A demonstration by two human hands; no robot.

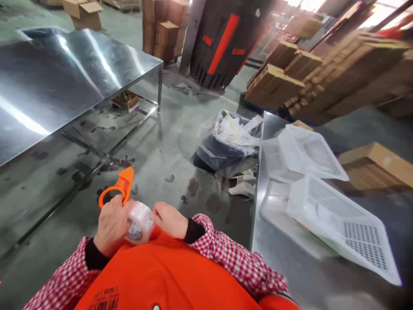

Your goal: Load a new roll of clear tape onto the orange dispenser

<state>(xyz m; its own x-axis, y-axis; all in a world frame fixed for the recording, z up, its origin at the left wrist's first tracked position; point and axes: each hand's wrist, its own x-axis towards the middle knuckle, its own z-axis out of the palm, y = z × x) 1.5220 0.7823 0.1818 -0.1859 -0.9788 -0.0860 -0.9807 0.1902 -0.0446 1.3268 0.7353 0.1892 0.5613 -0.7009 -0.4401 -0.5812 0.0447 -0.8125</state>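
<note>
Both hands, L & R, clamped on tape dispenser; 2 steel tables, concrete floor.

Both hands close together at chest — fingers curled.

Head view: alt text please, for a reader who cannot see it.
Both hands hold an orange tape dispenser with a clear tape roll against an orange apron; left hand grips it, right hand touches the roll. White perforated plastic trays lie on a steel table at right.
</note>
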